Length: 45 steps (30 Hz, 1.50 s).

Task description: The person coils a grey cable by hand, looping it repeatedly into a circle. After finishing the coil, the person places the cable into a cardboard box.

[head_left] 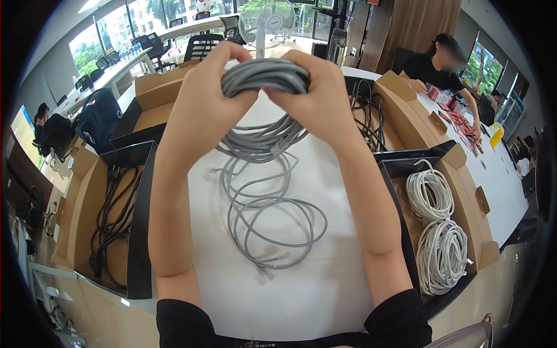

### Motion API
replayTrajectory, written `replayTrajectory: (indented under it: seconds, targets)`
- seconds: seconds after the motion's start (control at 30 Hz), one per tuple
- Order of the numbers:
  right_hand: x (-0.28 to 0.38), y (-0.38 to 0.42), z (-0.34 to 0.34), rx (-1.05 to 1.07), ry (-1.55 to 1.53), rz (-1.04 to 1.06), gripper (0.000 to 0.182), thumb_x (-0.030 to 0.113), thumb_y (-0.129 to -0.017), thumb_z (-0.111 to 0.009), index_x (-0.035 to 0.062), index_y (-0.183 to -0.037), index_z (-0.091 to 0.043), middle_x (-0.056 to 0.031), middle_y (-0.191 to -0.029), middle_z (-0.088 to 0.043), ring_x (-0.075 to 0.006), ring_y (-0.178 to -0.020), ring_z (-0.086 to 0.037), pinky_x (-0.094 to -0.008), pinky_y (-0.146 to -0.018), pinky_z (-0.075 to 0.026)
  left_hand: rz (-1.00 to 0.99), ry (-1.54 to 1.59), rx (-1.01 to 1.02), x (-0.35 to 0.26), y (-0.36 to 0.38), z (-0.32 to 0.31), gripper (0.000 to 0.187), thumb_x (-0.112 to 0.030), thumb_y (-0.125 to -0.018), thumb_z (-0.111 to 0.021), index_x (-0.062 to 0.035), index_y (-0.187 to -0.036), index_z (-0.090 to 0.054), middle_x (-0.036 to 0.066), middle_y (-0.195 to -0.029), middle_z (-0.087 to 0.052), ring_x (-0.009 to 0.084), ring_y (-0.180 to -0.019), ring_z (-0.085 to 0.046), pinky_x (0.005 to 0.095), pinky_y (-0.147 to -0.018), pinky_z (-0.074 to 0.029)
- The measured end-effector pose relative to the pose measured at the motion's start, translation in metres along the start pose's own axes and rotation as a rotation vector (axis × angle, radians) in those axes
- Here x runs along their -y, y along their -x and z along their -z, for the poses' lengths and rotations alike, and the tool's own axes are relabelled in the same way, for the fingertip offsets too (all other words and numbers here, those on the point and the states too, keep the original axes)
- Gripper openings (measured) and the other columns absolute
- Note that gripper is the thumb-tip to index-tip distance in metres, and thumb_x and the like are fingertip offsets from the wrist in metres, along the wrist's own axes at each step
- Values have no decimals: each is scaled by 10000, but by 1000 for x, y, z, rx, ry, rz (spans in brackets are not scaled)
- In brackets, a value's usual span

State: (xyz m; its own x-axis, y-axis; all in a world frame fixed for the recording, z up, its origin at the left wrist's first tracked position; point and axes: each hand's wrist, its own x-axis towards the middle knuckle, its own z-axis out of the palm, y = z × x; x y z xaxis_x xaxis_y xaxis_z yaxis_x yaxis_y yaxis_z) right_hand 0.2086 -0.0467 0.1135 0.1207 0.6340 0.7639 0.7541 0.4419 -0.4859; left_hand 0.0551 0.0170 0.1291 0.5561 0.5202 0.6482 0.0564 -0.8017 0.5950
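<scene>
Both hands, left hand (206,98) and right hand (316,95), grip tight on grey cable coil (264,78); no legible writing.

Bare white table (325,278) is seen near the body. The middle is blocked by loose grey cable (261,214). The sides are walled off by cardboard boxes, left (81,197) and right (464,191).

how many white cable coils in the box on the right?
2. One coiled white cable lies at the far end of the open cardboard box on the right; the second white coil lies nearer, just below it. More may be hidden underneath.
</scene>
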Motion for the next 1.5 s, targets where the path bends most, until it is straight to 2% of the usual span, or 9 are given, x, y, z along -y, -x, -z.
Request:
replayTrajectory:
  seconds: [0.17,0.27,0.43,0.77,0.87,0.9,1.03,1.27,1.5]
  targets:
    - [-1,-4,0,-163,-267,-92,146,16,-647,-665,10,-784,-614,37,-591,-522,-29,-541,-431,-180,-485,-303,-245,-38,-359,6,-3,-29,279,-41,-714,-656,-6,-967,-544,55,-976,-555,76,-728,-546,215,-659,-427]
    - [-3,-5,-2,-286,-427,-206,114,56,-633,-680,14,-717,-614,8,-543,-509,-49,-517,-407,-215,-480,-317,-424,81,-615,25,-17,-42,514,-75,-673,-688,-10,-1089,-395,96,-808,-620,123,-616,-585,213,-581,-437]
    - [-5,-5,0,-387,-766,-251,128,22,-638,-678,16,-738,-599,2,-621,-558,-54,-495,-424,-194,-454,-302,-227,366,-464,19,-10,-49,525,-96,-726,-680,22,-1126,-361,85,-928,-574,73,-716,-551,184,-648,-419]
    - [-9,-6,11,-517,-1055,-391,112,12,-669,-647,28,-755,-577,-10,-636,-547,-64,-474,-415,-210,-451,-321,-130,733,-337,1,-1,-72,377,-42,-792,-542,96,-1128,-438,180,-1071,-541,223,-858,-612,320,-799,-498]
    - [-2,-9,13,-439,-1022,-362,105,18,-676,-650,36,-740,-569,1,-617,-519,-69,-478,-424,-208,-455,-326,-62,714,-148,2,-2,-49,348,-63,-813,-494,113,-1111,-456,152,-911,-581,208,-763,-620,336,-795,-496]
    - [-3,-9,12,-378,-1013,-344,113,30,-682,-660,41,-739,-563,-3,-623,-524,-76,-476,-437,-208,-453,-335,-45,731,-135,2,0,-46,333,-100,-834,-467,103,-1097,-468,68,-666,-529,157,-599,-564,321,-707,-492]
    - [0,-7,15,-175,-936,-293,212,89,-691,-684,6,-829,-546,-37,-687,-563,-127,-571,-553,-252,-518,-431,-60,779,-240,-5,-3,-38,272,-142,-837,-494,67,-1004,-546,-20,-482,-359,83,-443,-402,269,-546,-429]
    - [-8,-8,2,-680,156,499,494,74,-690,-670,-27,-1125,-457,-130,-923,-572,-199,-715,-574,-268,-597,-470,7,712,-169,-7,-3,-21,286,-150,-822,-520,72,-999,-546,-27,-460,-319,77,-409,-356,245,-497,-383]
    - [-1,-4,2,-536,248,355,482,112,-649,-688,-27,-1058,-477,-142,-850,-573,-231,-678,-576,-293,-556,-451,7,544,-155,-16,2,-11,237,-125,-815,-533,71,-938,-583,-23,-454,-369,58,-376,-341,221,-441,-365]
